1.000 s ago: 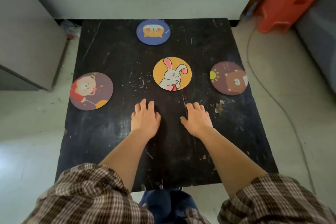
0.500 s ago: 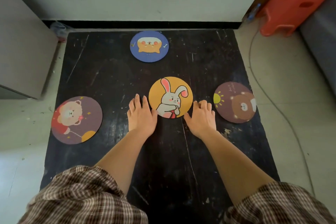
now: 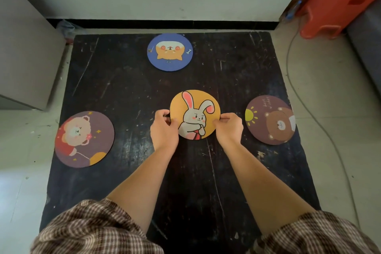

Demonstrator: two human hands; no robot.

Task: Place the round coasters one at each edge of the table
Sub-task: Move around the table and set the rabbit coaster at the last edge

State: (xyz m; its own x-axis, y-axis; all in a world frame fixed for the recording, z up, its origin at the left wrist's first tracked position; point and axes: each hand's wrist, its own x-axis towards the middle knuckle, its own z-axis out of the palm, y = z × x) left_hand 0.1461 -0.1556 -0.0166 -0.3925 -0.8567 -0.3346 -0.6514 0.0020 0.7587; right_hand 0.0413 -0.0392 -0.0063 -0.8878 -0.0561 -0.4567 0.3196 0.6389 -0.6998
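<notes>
An orange rabbit coaster sits at the middle of the black table. My left hand pinches its left rim and my right hand pinches its right rim. A blue coaster with an orange animal lies at the far edge. A purple coaster with a pale bear lies at the left edge. A brown-bear coaster lies at the right edge, slightly over it.
A grey cabinet stands left of the table. An orange plastic stool and a grey sofa edge are at the back right. A cable runs along the floor on the right. A white wall is behind.
Both hands moved forward from lying flat on the table and closed on the sides of the rabbit coaster. The camera leaned closer over the table.
</notes>
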